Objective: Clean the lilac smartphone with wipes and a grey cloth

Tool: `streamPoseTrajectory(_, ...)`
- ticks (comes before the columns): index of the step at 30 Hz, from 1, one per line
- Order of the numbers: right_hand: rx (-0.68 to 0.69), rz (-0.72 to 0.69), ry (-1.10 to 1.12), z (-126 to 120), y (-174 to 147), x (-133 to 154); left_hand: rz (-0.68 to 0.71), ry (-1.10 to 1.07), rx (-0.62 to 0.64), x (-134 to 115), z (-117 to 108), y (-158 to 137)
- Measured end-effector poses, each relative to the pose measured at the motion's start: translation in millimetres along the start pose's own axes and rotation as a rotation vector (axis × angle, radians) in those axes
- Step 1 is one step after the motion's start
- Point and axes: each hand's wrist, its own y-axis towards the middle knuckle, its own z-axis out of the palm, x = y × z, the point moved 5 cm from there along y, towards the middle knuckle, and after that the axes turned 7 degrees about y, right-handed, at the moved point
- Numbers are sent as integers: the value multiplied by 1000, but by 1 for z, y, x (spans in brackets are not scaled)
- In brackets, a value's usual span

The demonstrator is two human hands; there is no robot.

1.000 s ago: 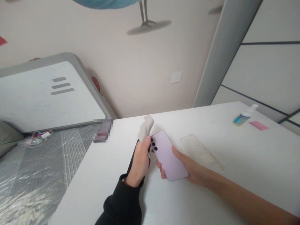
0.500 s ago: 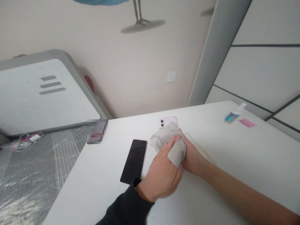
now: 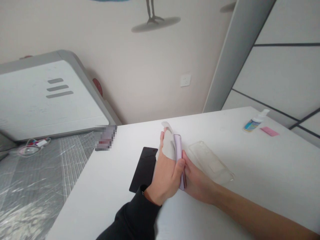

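A lavender smartphone (image 3: 178, 146) is held on edge above the white table, its narrow side toward me. My right hand (image 3: 198, 181) grips it from the right, closed around the lower part. My left hand (image 3: 163, 176) presses a light grey cloth (image 3: 169, 145) against the phone's left face, thumb over the near edge. Part of that hand's fingers is hidden behind the cloth. Left of my hands lies a black phone (image 3: 143, 170), flat, partly covered by my hand and sleeve. To the right, a clear phone case (image 3: 212, 162) rests on the tabletop.
Toward the table's (image 3: 82, 200) back right stand a white spray bottle (image 3: 253, 122) with a blue label and a pink pad (image 3: 269, 131). A pixelated object (image 3: 106, 137) sits at the left back corner. A wall socket (image 3: 185, 80) is behind.
The phone has turned from back-side up to edge-on, and the cloth has shifted to its left side with my left hand. More of the clear case now shows.
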Motion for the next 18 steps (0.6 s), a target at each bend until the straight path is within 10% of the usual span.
streamPoseTrajectory(4, -35, 136, 314, -6, 0, -8, 56, 52, 119, -2, 13, -5)
streamPoseTrajectory(8, -296, 30, 478, -30, 5, 3, 188, 128, 333, -7, 29, -14)
streamPoseTrajectory(12, -259, -31, 448, -31, 8, 25, 308, 237, 536, -11, 41, -22)
streamPoseTrajectory(18, -229, -80, 376, -22, 4, 16, 278, 251, 293, -3, 29, -15)
